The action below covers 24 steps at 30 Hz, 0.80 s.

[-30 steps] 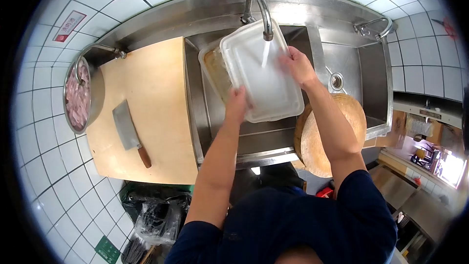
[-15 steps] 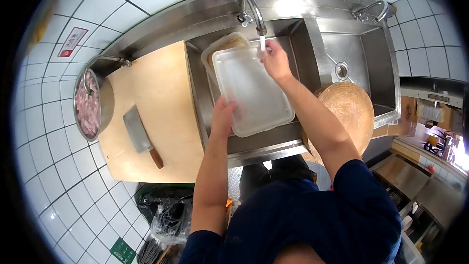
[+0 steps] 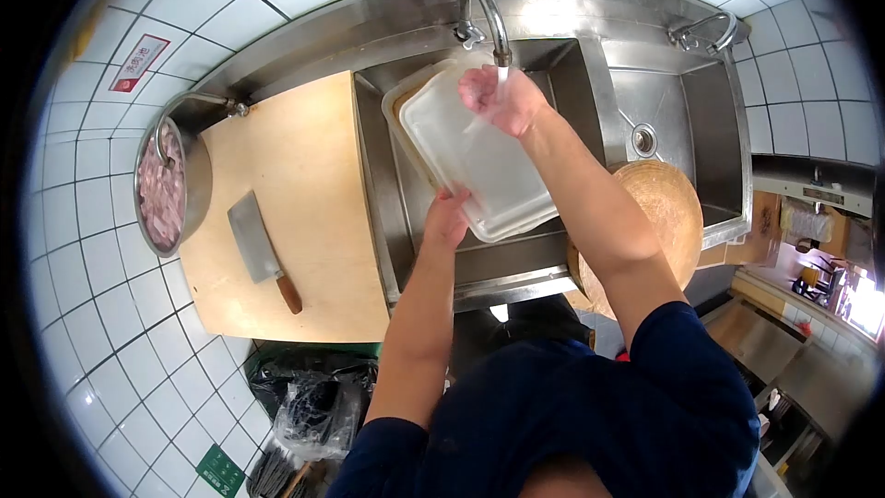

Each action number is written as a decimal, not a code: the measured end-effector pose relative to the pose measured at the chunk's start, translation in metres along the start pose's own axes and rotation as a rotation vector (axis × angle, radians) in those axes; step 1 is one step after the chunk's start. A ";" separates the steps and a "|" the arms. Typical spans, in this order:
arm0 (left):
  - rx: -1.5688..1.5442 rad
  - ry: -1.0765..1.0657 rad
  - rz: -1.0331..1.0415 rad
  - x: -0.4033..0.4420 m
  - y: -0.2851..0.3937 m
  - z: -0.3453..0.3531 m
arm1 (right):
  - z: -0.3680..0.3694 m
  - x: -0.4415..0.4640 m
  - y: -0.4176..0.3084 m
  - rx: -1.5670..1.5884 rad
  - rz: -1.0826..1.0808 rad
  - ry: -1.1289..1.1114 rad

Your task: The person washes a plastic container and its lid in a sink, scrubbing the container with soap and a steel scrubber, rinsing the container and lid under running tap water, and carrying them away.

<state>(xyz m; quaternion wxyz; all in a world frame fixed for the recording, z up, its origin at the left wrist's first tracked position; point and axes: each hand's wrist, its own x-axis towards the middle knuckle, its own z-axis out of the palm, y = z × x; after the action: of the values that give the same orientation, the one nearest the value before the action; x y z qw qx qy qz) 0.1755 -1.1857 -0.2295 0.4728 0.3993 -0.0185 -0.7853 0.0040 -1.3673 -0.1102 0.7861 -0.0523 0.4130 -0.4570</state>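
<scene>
A translucent white plastic tray (image 3: 479,166) is tilted over the left sink basin (image 3: 396,221). My left hand (image 3: 448,218) grips this tray at its lower left edge. Under the running faucet (image 3: 501,37), my right hand (image 3: 505,100) is turned with its palm up and its fingers curled, over the tray's upper end. Water falls on that hand, and nothing solid shows in it. Behind the tray, a second container with a brownish rim (image 3: 403,103) shows partly at the upper left.
A cleaver (image 3: 251,238) lies on the wooden board (image 3: 313,157) at left, beside a metal bowl (image 3: 195,186) of pink meat. A round wooden block (image 3: 668,212) stands by the right basin (image 3: 714,129). Black bags (image 3: 318,406) sit below the board.
My right hand has let go of the tray's edge and turned palm up in the water stream. The tray has shifted, and my left hand still holds its left edge.
</scene>
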 end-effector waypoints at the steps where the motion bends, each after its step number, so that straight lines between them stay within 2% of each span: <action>1: -0.019 -0.037 0.006 0.002 -0.002 -0.002 | 0.000 -0.001 -0.001 -0.003 0.007 -0.006; 5: -0.076 -0.186 0.022 0.013 -0.007 -0.007 | 0.001 -0.006 -0.005 -0.023 0.013 0.015; 8: -0.097 -0.044 0.008 0.008 0.000 0.013 | -0.004 -0.006 -0.003 -0.015 0.007 0.016; 11: -0.014 0.039 0.082 -0.005 0.006 0.034 | -0.009 -0.003 0.002 -0.023 -0.008 0.040; 17: 0.364 0.122 0.440 -0.029 0.038 0.053 | -0.026 0.008 0.020 -0.054 -0.006 0.034; 20: 0.927 0.320 0.631 -0.056 0.059 0.078 | -0.025 0.005 0.033 -0.056 0.001 0.029; 23: 1.467 0.439 0.579 -0.089 0.074 0.122 | -0.008 -0.024 0.031 0.069 0.050 0.032; 24: 1.661 0.421 0.669 -0.086 0.070 0.123 | -0.001 -0.039 0.030 0.122 0.034 -0.013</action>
<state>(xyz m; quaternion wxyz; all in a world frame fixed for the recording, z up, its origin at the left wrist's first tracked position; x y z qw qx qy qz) 0.1674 -1.2022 -0.0644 0.2304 0.7190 -0.6049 -0.2530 0.0136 -1.3205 -0.1015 0.7982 -0.0002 0.3802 -0.4673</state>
